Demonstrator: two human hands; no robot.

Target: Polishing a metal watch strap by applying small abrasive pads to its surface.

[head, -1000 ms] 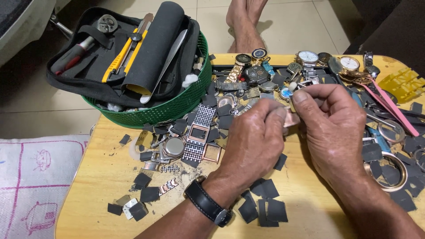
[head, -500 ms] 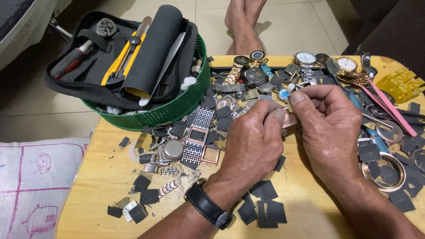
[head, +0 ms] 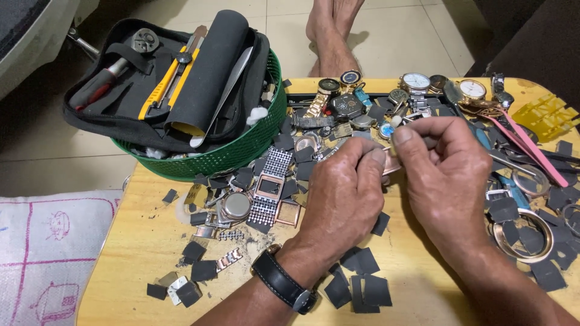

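My left hand, with a black wristwatch on its wrist, is closed around a small copper-coloured watch part above the wooden table. My right hand meets it from the right, thumb and forefinger pinching a tiny pale piece at the fingertips. Most of the held part is hidden by the fingers. Both hands hover over a heap of watches and watch parts.
A green basket at the back left carries an open black tool pouch with a yellow knife and screwdriver. Pink tweezers and a yellow plastic piece lie at right. Black scraps litter the table. Someone's bare feet rest beyond.
My right thumb and forefinger have lifted slightly, bringing the small pale piece up at the fingertips. The left hand keeps its grip in nearly the same place.
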